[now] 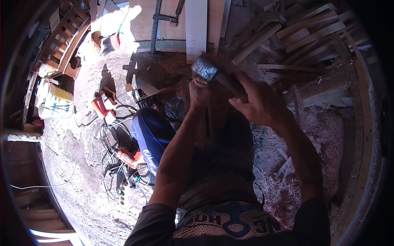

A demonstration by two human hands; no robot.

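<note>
My right hand (262, 102) is wrapped round the dark handle of a hammer (204, 69), its worn grey metal head pointing left. Directly below that head is my left hand (200, 96), closed in a fist around something the hammer and my fingers mostly hide. Whether the hammer head touches it I cannot tell. Between my legs, in deep shadow, a wooden piece (203, 133) with a dark narrow strip shows below my left hand.
Left of my knee lie a red power tool (129, 158), another red tool (104, 106) and tangled cables (108, 143). A white bucket (55, 100) stands farther left. Ahead are boards (196, 28) with a clamp (166, 18). Wood strips (312, 37) and shavings (312, 143) cover the right side.
</note>
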